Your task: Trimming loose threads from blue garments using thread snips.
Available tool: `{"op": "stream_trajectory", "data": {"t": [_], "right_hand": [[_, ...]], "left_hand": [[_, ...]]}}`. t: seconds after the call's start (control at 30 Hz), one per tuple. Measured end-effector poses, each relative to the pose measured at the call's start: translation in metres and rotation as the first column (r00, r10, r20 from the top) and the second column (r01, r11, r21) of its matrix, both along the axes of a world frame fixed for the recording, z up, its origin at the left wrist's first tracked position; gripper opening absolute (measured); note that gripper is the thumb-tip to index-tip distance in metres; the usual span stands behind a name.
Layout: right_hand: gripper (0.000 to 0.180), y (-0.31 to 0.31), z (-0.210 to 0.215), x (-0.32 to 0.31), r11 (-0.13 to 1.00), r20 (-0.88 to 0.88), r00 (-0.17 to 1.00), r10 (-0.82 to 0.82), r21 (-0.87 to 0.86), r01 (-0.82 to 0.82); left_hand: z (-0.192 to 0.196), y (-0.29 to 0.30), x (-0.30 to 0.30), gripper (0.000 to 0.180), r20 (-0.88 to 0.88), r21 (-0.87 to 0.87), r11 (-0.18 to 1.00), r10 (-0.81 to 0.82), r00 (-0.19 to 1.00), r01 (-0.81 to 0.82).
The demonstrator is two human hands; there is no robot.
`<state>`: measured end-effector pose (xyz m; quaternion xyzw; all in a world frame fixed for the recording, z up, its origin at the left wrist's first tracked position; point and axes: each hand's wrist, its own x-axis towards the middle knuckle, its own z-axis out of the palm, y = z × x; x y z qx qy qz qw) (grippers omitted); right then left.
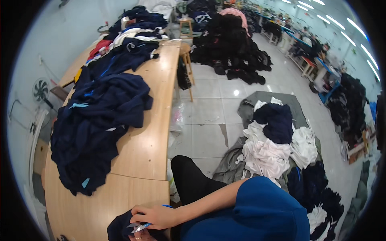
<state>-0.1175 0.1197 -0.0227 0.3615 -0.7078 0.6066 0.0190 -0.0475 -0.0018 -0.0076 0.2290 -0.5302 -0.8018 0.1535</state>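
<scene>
- Right hand (157,217): over the near end of the pale, smooth wooden table (138,158); fingers curled around bright metal scissors with a touch of blue (139,227), blades spread slightly.
- Left hand (142,236): at the same table end, just below the blades; fingers bent. Mostly cut off from view; cannot tell how far it is closed or whether it grips cloth.
- Dark navy fabric garment (118,227): bunched on the table's near end, beneath and beside both hands.
- Large crumpled heap of navy fabric garments with light-blue patches (94,124): along the table's left part, apart from the hands.
- Black-clad bent knee (187,172): just beside the table's right edge, near end.
- Loose pile of white and navy cloth (265,154): on the floor, right of the table, over a grey fabric sheet (297,104).
- Tall mound of black garments (229,44): on the floor, right of the table's far end.
- Round-seated wooden stool (185,49): near the table's far right edge.
- Dark-bladed fan (40,89): left of the table.
</scene>
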Motion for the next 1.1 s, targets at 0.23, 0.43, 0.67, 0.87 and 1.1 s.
{"op": "stream_trajectory", "data": {"t": [0.23,0.43,0.67,0.87,1.1], "right_hand": [[0.021,0.004,-0.016,-0.022,0.999,0.036,0.998,-0.053,0.0,0.053],[0.02,0.0,0.006,-0.03,0.99,0.274,0.954,0.123,0.026,-0.136],[0.026,-0.022,0.014,-0.038,0.952,0.278,0.915,0.292,0.007,-0.306],[0.027,-0.004,0.02,-0.055,0.903,0.408,0.852,0.328,0.13,-0.41],[0.018,-0.007,0.041,-0.057,0.916,0.82,0.527,0.226,0.004,-0.4]], "left_hand": [[0.023,-0.016,0.0,0.028,0.078,-0.124,0.927,-0.347,0.934,0.355],[0.044,-0.022,-0.006,0.036,0.015,-0.807,0.56,-0.296,0.955,0.187],[0.034,-0.043,0.003,0.025,0.371,-0.549,0.739,-0.205,0.906,0.392],[0.004,-0.044,0.005,0.02,0.271,-0.362,0.92,-0.051,0.961,0.15],[0.003,-0.04,0.002,0.018,0.151,-0.033,0.961,-0.267,0.952,0.275]]}}
